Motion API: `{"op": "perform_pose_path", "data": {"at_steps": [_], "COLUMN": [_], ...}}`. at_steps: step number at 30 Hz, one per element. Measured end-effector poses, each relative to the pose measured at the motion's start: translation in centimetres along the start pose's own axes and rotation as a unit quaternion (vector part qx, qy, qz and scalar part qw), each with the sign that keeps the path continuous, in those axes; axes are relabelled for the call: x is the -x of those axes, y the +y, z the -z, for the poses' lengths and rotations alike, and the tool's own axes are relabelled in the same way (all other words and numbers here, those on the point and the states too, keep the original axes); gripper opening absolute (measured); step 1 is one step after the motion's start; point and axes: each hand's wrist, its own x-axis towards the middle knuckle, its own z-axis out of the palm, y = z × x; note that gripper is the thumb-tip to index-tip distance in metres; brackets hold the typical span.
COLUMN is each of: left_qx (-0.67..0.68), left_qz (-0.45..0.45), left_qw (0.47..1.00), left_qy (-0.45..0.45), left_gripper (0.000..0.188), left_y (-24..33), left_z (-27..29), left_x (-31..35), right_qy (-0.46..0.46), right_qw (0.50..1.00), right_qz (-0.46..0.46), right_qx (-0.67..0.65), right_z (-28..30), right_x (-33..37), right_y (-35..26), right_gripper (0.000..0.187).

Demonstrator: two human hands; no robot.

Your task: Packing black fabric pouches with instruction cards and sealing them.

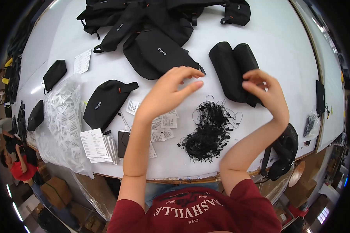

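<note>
My left hand (175, 90) is raised over the middle of the white table, fingers spread and curved, with nothing in it. Just beyond its fingertips lies a large black zip pouch (153, 52). My right hand (266, 91) hovers over or touches the right one of two rounded black pouches (226, 72) lying side by side. Its thumb and fingers are apart, and I cannot tell whether they make contact. Between my forearms rests a tangled heap of thin black strings (208, 134). Left of my left forearm lies another black pouch (107, 103) with a wrist loop.
A heap of black pouches (155, 19) covers the far side. At the left, a clear plastic bag (62, 116) holds many small white packets. Printed cards (97, 146) and loose white packets (163, 127) lie near my left forearm. A black bag (284, 151) hangs at the right edge.
</note>
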Motion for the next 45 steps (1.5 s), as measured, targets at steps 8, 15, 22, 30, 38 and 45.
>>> {"op": "perform_pose_path", "data": {"at_steps": [8,15,22,30,38,45], "left_qx": [-0.027,-0.097,-0.199,-0.216,-0.024,0.133], "left_qz": [-0.050,-0.074,0.053,0.031,0.035,-0.012], "left_qw": [0.998,0.989,0.978,0.974,0.982,0.954], "left_qy": [0.000,0.086,-0.013,0.069,0.184,0.267], "left_gripper": [0.059,0.053,0.036,0.021,0.008,0.009], "left_y": [-0.8,-2.8,0.0,-1.6,-1.0,0.9], "left_z": [-8.0,-9.3,-4.6,-6.9,-6.1,-4.5], "left_x": [-0.8,-5.7,0.0,0.2,-0.3,0.0], "right_qy": [0.128,0.149,0.261,0.337,0.108,-0.066], "right_qw": [0.987,0.975,0.960,0.935,0.979,0.980], "right_qz": [-0.083,-0.126,-0.081,0.035,0.102,0.117], "right_qx": [0.053,-0.102,-0.063,-0.108,-0.142,-0.146], "right_z": [-2.8,-4.3,-2.3,-3.0,-5.0,-7.3], "right_x": [-3.6,-5.4,-4.2,-3.1,-2.6,-3.0], "right_y": [5.7,3.2,2.6,-1.8,-2.9,-4.4], "right_gripper": [0.079,0.080,0.066,0.034,0.030,0.028]}}
